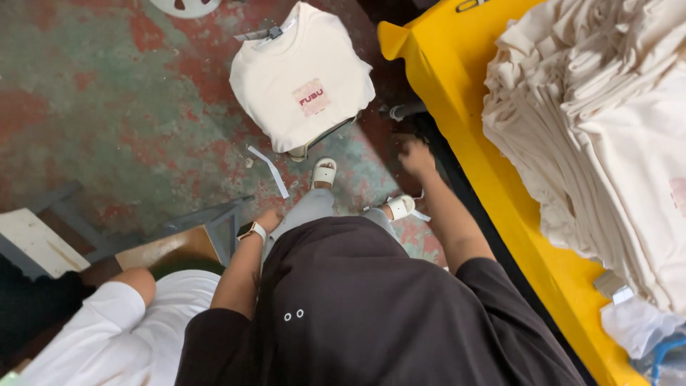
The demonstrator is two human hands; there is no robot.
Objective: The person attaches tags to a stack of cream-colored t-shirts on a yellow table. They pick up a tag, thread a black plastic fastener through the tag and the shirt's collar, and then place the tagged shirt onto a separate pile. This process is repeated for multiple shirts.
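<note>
A single view is supplied, from a camera worn on the person's head. It faces steeply downward, almost straight along the wearer's own body, so the dark shirt [371, 307] fills the lower centre at close range. The floor [107, 107] occupies the upper left and lies farther from the lens, with the feet in white sandals [324, 172] near mid-frame. The yellow tabletop [457, 107] runs diagonally down the right side, near the camera. A second person's white sleeve [121, 329] enters at the lower left corner. With only one view, there is no shared area.
</note>
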